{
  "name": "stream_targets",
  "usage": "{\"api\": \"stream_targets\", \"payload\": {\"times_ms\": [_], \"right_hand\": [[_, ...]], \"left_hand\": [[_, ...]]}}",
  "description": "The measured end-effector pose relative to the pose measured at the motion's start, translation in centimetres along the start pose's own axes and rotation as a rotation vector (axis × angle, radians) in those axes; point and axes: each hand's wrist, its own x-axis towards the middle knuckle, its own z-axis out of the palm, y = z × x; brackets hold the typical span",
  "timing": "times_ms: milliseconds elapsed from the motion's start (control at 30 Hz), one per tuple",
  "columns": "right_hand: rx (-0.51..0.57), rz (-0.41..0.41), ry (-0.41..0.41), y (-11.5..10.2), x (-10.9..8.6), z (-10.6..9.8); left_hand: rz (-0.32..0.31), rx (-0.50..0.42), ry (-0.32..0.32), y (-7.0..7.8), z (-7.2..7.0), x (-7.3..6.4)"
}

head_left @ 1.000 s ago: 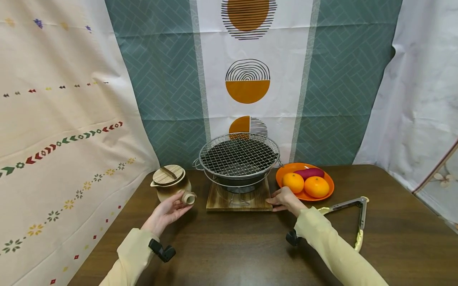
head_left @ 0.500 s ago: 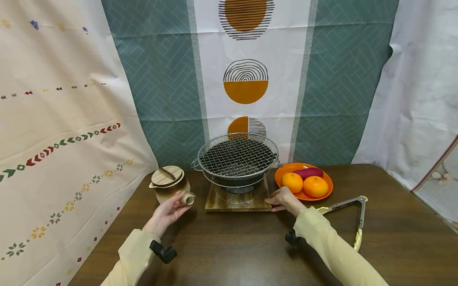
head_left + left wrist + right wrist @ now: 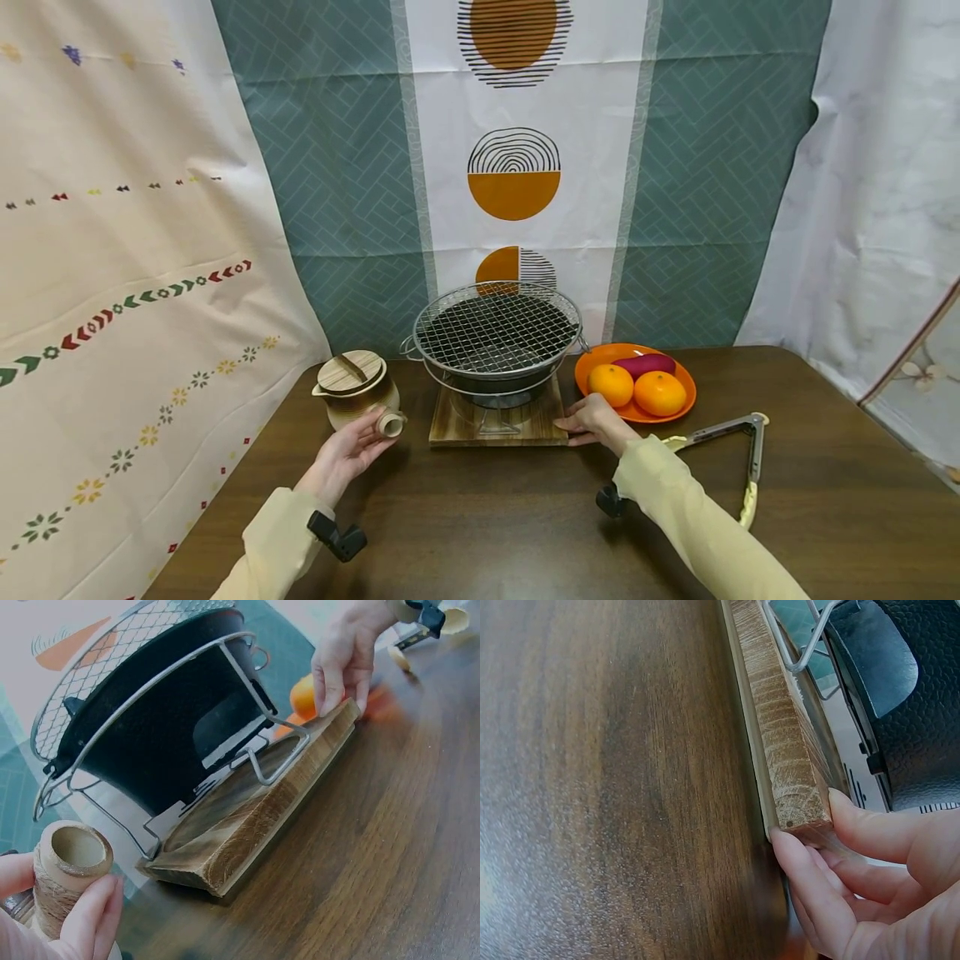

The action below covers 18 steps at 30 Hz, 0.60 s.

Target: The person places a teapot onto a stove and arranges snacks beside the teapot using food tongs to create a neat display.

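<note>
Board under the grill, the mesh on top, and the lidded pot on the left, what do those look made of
Board: wood, matte-looking, with curved growth rings on its edge. Mesh: metal, probably steel, in silvery crisscrossed wires. Pot: likely ceramic, beige shading to brown with fine ridges; glaze hard to tell. Its lid: seemingly wood, pale and grained.

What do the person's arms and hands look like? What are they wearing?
The left sleeve and right sleeve are pale yellow, and each has a chunky black gadget near its end. The left hand and right hand wear no gloves.
</note>
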Motion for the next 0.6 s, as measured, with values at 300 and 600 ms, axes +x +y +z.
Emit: {"api": "stream_targets", "payload": {"times_ms": [300, 600], "right_hand": [[0.001, 0.006, 0.014, -0.16, -0.19, -0.15], [-0.004, -0.001, 0.023, 0.06, -0.15, -0.02]], "left_hand": [[-0.002, 0.016, 0.0, 0.45, -0.26, -0.05], [-0.022, 0.042, 0.038, 0.6, -0.67, -0.67]]}}
